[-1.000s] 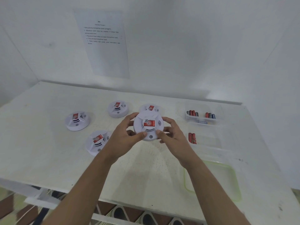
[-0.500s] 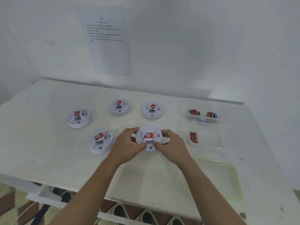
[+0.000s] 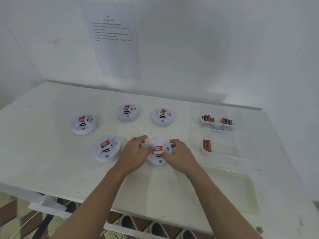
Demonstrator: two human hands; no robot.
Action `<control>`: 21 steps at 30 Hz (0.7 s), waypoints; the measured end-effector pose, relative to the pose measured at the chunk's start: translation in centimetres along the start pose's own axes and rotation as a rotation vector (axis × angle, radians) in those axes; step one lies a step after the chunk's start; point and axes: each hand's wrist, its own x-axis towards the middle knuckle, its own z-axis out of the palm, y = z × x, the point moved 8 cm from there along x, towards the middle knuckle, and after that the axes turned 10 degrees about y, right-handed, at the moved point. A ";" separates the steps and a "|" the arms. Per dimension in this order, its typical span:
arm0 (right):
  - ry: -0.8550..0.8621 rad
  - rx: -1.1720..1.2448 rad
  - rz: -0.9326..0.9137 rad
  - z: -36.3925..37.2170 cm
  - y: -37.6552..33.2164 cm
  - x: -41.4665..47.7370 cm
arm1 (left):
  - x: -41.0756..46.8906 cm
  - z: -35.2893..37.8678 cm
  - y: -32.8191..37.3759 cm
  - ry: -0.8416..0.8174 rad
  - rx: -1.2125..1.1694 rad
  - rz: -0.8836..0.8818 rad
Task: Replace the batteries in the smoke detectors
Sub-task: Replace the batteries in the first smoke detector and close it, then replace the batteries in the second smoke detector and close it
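A white round smoke detector (image 3: 158, 161) with a red label rests on the white table (image 3: 51, 161), near the front middle. My left hand (image 3: 134, 152) clasps its left rim, fingers blurred behind it and thumb on its top. My right hand (image 3: 179, 154) clasps the right side, thumb on the top next to the label. Several more detectors stand around it: one to the left (image 3: 106, 148), one at far left (image 3: 84, 124), two at the back (image 3: 127, 112) (image 3: 162, 116). Two red batteries (image 3: 207, 145) lie in a clear tub to the right.
A second clear tub (image 3: 218, 128) farther back holds several red, black and blue batteries. A green-rimmed clear tray (image 3: 248, 192) lies at the front right. A printed sheet (image 3: 114, 40) hangs on the wall behind. The table's front edge is close to my forearms.
Both hands have brought the detector down from in front of me onto the table, a little nearer the front edge. The left hand's fingers are now blurred with motion.
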 end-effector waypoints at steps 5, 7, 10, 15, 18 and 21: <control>0.152 0.140 -0.042 -1.9 -2.3 1.8 | 3.4 -0.8 0.0 0.202 -0.065 0.057; 0.170 0.166 -0.061 -2.2 -3.3 3.1 | 5.0 -0.3 -0.3 0.215 0.010 0.080; 0.154 0.144 -0.102 -2.1 -4.3 5.3 | 6.8 0.4 -0.9 0.168 0.221 0.099; 0.173 0.021 -0.138 -1.6 -4.5 9.3 | 7.1 1.6 -1.5 0.190 0.513 0.167; 0.198 -0.040 -0.153 -1.2 -4.3 10.9 | 7.1 1.6 -1.7 0.207 0.543 0.175; 0.168 -0.110 -0.157 -0.5 -4.3 12.2 | 7.2 1.6 -1.6 0.212 0.559 0.183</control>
